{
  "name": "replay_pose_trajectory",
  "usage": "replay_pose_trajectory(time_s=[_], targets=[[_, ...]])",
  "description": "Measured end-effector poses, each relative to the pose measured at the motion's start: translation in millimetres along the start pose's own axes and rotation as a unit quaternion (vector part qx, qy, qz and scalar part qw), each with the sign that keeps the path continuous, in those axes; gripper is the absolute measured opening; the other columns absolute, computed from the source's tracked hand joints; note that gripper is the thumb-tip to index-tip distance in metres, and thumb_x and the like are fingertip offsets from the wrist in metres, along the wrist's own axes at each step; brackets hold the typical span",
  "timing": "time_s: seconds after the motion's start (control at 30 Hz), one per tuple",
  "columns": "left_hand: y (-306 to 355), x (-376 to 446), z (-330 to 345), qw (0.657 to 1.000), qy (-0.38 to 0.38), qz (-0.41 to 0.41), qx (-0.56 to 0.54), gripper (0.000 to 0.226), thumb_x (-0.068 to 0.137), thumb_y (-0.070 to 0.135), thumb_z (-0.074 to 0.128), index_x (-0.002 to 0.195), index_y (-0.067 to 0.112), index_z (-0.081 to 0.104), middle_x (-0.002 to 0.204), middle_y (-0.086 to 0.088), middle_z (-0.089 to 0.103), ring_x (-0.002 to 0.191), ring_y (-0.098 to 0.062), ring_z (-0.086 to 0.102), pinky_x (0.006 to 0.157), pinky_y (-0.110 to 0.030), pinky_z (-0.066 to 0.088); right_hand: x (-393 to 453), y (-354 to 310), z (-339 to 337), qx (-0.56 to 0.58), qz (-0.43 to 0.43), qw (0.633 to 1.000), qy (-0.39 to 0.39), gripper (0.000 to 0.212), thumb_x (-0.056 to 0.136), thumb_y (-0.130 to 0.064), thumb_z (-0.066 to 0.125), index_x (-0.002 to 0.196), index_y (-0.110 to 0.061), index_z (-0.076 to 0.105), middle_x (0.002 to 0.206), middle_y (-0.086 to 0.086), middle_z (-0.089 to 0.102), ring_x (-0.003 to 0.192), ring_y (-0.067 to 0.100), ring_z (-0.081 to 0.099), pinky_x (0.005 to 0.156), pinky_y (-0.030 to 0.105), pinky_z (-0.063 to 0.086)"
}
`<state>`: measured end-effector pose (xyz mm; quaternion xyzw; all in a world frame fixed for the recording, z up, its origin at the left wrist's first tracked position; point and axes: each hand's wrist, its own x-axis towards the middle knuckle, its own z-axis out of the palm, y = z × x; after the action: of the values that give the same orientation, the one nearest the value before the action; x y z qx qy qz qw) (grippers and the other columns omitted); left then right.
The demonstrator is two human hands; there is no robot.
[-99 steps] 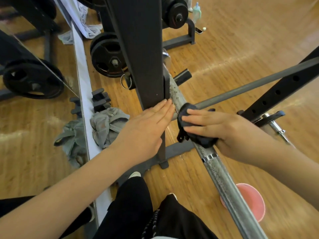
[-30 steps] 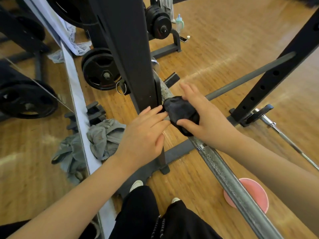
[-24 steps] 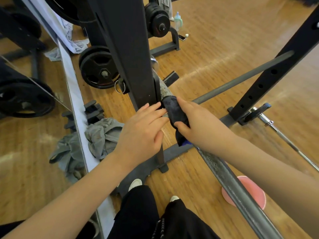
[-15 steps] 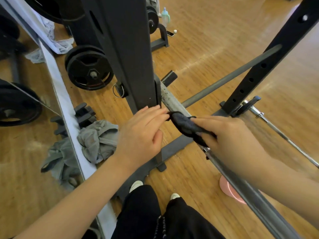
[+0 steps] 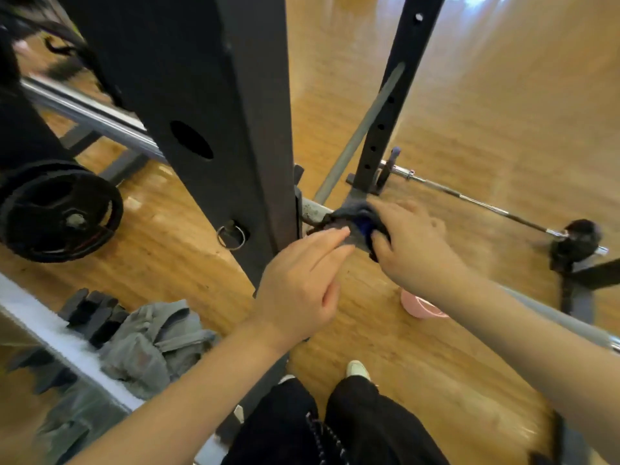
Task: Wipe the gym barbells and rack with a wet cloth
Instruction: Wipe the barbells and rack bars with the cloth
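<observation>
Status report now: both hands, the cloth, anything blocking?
Right hand grips cloth on bar. Left hand flat against rack post. Post crowds the bar's end.

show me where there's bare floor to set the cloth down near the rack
Bare wood floor lies beyond the far upright, and between the pink bowl and the shoes. It is crowded left: weight plate, grey garment, near upright.

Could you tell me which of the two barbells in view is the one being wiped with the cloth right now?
The thick barbell resting against the near rack post, where the right hand grips the dark cloth; the thin barbell lies untouched on the floor.
</observation>
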<state>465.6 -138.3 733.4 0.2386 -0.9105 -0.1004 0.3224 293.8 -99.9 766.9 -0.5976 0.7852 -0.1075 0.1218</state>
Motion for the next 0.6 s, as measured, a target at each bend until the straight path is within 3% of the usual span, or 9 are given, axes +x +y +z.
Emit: replay_pose_trajectory(time_s=[0.07, 0.17, 0.23, 0.33, 0.4, 0.47, 0.53, 0.6], targets=[[3, 5, -4, 1.0, -0.023, 0.01, -0.016, 0.039, 0.082, 0.003, 0.041, 0.11, 0.0, 0.068, 0.117, -0.014, 0.065, 0.11, -0.025, 0.06, 0.097, -0.033, 0.046, -2, -6, 3, -0.002, 0.003, 1.0, -0.016, 0.04, 0.092, -0.028, 0.051, 0.131, -0.023, 0.047, 0.114, 0.002, 0.06, 0.109, 0.026, 0.052, 0.087, 0.037, 0.042], [6, 11, -9, 0.999, -0.037, -0.001, -0.038, 0.04, 0.082, 0.005, 0.041, 0.111, 0.0, 0.067, 0.118, -0.014, 0.064, 0.109, -0.024, 0.06, 0.099, -0.032, 0.045, -10, -14, 7, 0.011, -0.048, 0.995, 0.086, 0.032, 0.08, -0.006, 0.063, 0.112, -0.008, 0.065, 0.091, 0.012, 0.068, 0.085, 0.032, 0.061, 0.067, 0.031, 0.042], [7, 10, -11, 0.998, -0.037, -0.007, -0.045, 0.04, 0.082, 0.005, 0.04, 0.113, -0.001, 0.065, 0.121, -0.014, 0.063, 0.11, -0.024, 0.059, 0.097, -0.034, 0.047, -27, -8, 13, 0.049, -0.083, 0.979, 0.178, 0.022, 0.072, 0.001, 0.058, 0.09, -0.003, 0.07, 0.082, 0.011, 0.068, 0.077, 0.029, 0.058, 0.065, 0.032, 0.043], [4, 9, -12, 0.998, -0.037, -0.028, -0.042, 0.043, 0.082, 0.006, 0.039, 0.118, -0.003, 0.061, 0.126, -0.015, 0.059, 0.118, -0.023, 0.053, 0.101, -0.031, 0.044, -53, 11, 15, 0.062, -0.081, 0.964, 0.244, 0.024, 0.074, 0.0, 0.049, 0.081, -0.003, 0.072, 0.082, 0.011, 0.064, 0.077, 0.022, 0.048, 0.063, 0.034, 0.042], [3, 10, -9, 0.997, -0.056, -0.043, -0.025, 0.048, 0.081, 0.007, 0.037, 0.124, -0.003, 0.056, 0.132, -0.016, 0.054, 0.127, -0.025, 0.045, 0.107, -0.033, 0.038, -66, 19, 15, 0.047, -0.06, 0.966, 0.245, 0.026, 0.07, 0.003, 0.058, 0.09, -0.005, 0.073, 0.087, 0.013, 0.062, 0.08, 0.023, 0.047, 0.063, 0.035, 0.045], [4, 11, -4, 0.994, -0.1, -0.037, 0.014, 0.054, 0.079, 0.008, 0.037, 0.131, -0.002, 0.05, 0.138, -0.017, 0.048, 0.133, -0.029, 0.039, 0.11, -0.038, 0.034, -71, 17, 20, 0.026, -0.031, 0.979, 0.198, 0.041, 0.065, -0.008, 0.064, 0.106, -0.007, 0.07, 0.106, 0.017, 0.059, 0.097, 0.029, 0.049, 0.078, 0.043, 0.049], [4, 15, 2, 0.989, -0.142, -0.023, 0.036, 0.057, 0.075, 0.005, 0.047, 0.132, -0.004, 0.047, 0.14, -0.019, 0.045, 0.134, -0.034, 0.037, 0.109, -0.045, 0.034, -68, 10, 22, 0.002, -0.008, 0.987, 0.16, 0.052, 0.067, -0.025, 0.066, 0.116, -0.009, 0.064, 0.131, 0.02, 0.048, 0.12, 0.036, 0.044, 0.097, 0.05, 0.04], [3, 17, 7, 0.984, -0.168, -0.012, 0.051, 0.063, 0.069, 0.0, 0.061, 0.13, -0.006, 0.049, 0.139, -0.021, 0.046, 0.133, -0.037, 0.038, 0.108, -0.049, 0.034, -59, 3, 17, -0.012, 0.009, 0.989, 0.144, 0.063, 0.071, -0.03, 0.071, 0.128, -0.009, 0.054, 0.139, 0.018, 0.045, 0.124, 0.034, 0.046, 0.099, 0.047, 0.038]])
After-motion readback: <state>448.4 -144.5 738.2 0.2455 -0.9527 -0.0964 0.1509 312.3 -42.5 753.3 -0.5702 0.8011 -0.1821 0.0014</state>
